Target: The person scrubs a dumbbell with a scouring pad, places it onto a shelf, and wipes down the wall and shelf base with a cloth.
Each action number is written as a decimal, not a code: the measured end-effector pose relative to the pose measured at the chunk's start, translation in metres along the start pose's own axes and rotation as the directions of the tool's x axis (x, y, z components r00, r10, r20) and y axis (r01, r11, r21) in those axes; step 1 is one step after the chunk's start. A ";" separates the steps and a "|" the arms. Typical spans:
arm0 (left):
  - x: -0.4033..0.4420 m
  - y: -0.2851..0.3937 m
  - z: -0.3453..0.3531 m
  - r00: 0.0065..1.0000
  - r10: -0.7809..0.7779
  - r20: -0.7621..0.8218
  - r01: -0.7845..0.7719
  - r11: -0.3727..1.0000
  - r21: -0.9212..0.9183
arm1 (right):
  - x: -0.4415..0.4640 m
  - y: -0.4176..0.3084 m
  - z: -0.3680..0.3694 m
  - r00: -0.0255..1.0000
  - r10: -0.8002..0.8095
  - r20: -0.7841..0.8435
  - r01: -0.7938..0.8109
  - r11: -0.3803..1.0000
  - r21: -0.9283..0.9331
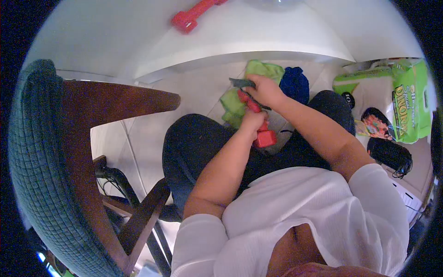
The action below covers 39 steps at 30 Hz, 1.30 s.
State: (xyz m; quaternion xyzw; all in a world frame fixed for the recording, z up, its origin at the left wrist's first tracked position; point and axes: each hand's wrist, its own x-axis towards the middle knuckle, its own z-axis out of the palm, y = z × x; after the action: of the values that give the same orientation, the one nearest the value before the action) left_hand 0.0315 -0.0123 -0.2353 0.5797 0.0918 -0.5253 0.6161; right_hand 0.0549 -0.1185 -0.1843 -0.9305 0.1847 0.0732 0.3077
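My left hand [254, 122] is closed around the handle of a red dumbbell [265, 138], which is held at a slant above my lap. One end of the dumbbell shows below that hand, and a red part shows above it. My right hand [267, 91] is just above, closed on a dark grey cloth [242, 83] lying against the dumbbell's upper end. The fingers partly cover both cloth and dumbbell. Beneath and beyond my hands, a light green cloth [265, 69] lies on the floor, with a bunched dark blue cloth-like item [294, 85] to its right.
A second red dumbbell [187, 21] rests on a white surface ahead. On the left stands a wooden chair [124, 99] with a dark green cover. To the right are a green and clear plastic package [410, 101] and a black corded-looking item [390, 154].
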 end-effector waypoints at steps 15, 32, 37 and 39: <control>-0.006 0.009 0.004 0.994 -0.105 0.003 0.105 0.986 -0.127 | -0.007 0.018 -0.012 0.983 0.031 0.183 -0.082 0.957 0.278; -0.004 0.006 -0.001 0.998 -0.064 -0.015 0.064 0.998 -0.022 | 0.028 0.025 0.005 0.974 0.125 -0.189 -0.094 0.982 0.165; -0.006 0.007 0.002 0.993 -0.116 -0.026 0.116 0.993 -0.017 | 0.001 0.037 -0.009 0.999 -0.035 0.002 0.033 0.968 0.247; -0.002 0.005 0.002 0.987 -0.157 0.023 0.158 0.987 -0.036 | -0.007 0.027 -0.004 0.995 -0.083 0.062 0.068 0.973 0.220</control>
State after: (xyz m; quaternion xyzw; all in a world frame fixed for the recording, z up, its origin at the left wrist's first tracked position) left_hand 0.0334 -0.0134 -0.2300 0.5534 0.1412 -0.5764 0.5844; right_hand 0.0384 -0.1394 -0.1939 -0.8944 0.1452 0.0736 0.4166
